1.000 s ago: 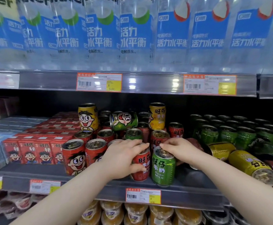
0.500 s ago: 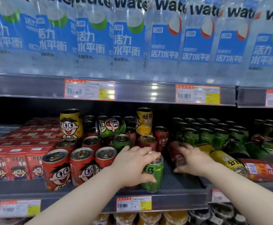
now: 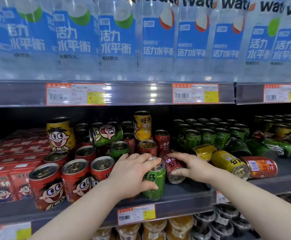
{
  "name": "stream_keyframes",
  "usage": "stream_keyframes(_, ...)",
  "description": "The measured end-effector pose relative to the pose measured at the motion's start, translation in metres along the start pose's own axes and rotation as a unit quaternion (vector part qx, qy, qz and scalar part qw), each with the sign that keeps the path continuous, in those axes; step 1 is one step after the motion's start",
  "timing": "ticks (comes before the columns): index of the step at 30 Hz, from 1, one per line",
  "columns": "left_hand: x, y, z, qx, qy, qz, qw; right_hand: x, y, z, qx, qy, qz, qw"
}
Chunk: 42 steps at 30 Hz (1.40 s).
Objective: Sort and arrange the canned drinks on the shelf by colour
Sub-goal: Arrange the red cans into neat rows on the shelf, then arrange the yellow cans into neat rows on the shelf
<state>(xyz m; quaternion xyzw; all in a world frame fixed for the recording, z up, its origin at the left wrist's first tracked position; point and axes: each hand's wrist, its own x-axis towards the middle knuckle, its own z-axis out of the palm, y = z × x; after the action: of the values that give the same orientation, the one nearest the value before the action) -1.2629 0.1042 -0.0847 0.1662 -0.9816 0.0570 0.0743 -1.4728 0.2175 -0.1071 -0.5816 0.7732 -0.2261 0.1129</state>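
Observation:
My left hand (image 3: 131, 172) grips an upright green can (image 3: 156, 181) at the shelf's front, fingers over its top. My right hand (image 3: 191, 166) holds a red can (image 3: 173, 168) tilted on its side just right of the green one. Upright red cans (image 3: 46, 186) stand in a group to the left. Two yellow cans (image 3: 60, 134) sit stacked on top of others, and a green can (image 3: 106, 134) lies sideways between them. Rows of green cans (image 3: 208, 135) fill the right half. Yellow cans (image 3: 229, 163) and another red can (image 3: 260, 167) lie toppled at the right.
Red drink cartons (image 3: 1, 184) fill the far left of the shelf (image 3: 184, 193). Water bottles with blue labels (image 3: 158, 37) stand on the shelf above, with price tags (image 3: 76, 94) along its edge. Cups and jars sit on the shelf below.
My right hand has taken hold of the lying red can and tilted it towards the green can. My left hand stays on the green can. The view has shifted right.

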Motion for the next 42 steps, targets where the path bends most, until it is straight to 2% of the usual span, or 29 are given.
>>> stream_keyframes(9, 0.000, 0.001, -0.001, -0.003, -0.001, -0.004, 1.000, -0.013, -0.008, -0.026, 0.215, 0.006, 0.065, 0.974)
stream_keyframes(15, -0.002, 0.002, -0.002, -0.004, 0.000, -0.001, 1.000, -0.019, -0.020, -0.034, 0.181, 0.046, 0.105, 0.977)
stream_keyframes(20, -0.002, 0.002, -0.001, -0.004, 0.006, 0.000, 1.000, -0.011, -0.034, -0.027, 0.105, 0.064, 0.136, 0.983)
stream_keyframes(23, -0.001, 0.002, 0.002, -0.002, 0.013, -0.005, 1.000, -0.009, -0.038, -0.016, 0.049, 0.110, 0.134, 0.984)
stream_keyframes(25, -0.001, 0.002, 0.003, -0.005, 0.017, -0.007, 1.000, -0.015, -0.036, -0.010, 0.104, 0.121, 0.156, 0.975)
stream_keyframes(27, 0.000, 0.004, 0.001, -0.015, 0.012, -0.013, 1.000, -0.026, -0.033, 0.000, 0.186, 0.099, 0.176, 0.962)
stream_keyframes(30, 0.004, 0.011, -0.007, -0.060, 0.008, -0.041, 0.997, -0.038, -0.026, 0.008, 0.197, 0.078, 0.150, 0.966)
stream_keyframes(34, 0.017, 0.033, -0.011, -0.079, 0.040, -0.082, 0.993, -0.051, -0.015, -0.011, 0.125, 0.099, 0.097, 0.982)
stream_keyframes(38, 0.039, 0.065, -0.009, -0.065, 0.043, -0.050, 0.996, -0.061, 0.024, -0.048, -0.075, 0.149, 0.049, 0.985)
stream_keyframes(40, 0.055, 0.081, -0.014, -0.053, 0.042, -0.053, 0.996, -0.066, 0.047, -0.067, -0.189, 0.114, 0.060, 0.973)
stream_keyframes(42, 0.072, 0.097, -0.020, -0.050, 0.038, -0.063, 0.996, -0.072, 0.068, -0.078, -0.285, 0.043, 0.076, 0.955)
